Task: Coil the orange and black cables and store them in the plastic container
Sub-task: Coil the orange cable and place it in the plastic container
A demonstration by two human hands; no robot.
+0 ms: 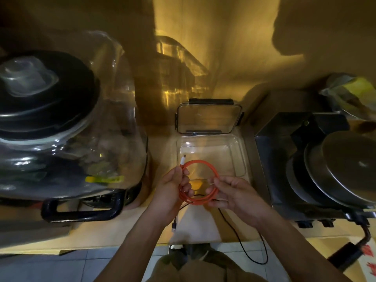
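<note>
In the lower centre of the frame I hold the orange cable [205, 181] as a round coil with both hands. My left hand [173, 185] grips the left side of the coil, fingers curled around it, and the white plug end sticks up above this hand. My right hand [234, 193] pinches the right side of the coil. The coil hangs over the near edge of the plastic container [238, 155], which stands open at centre frame, its lid [208, 116] leaning behind it. The black cable [242, 239] lies loose on the wooden surface [122, 231] below my hands and hangs over its front edge.
</note>
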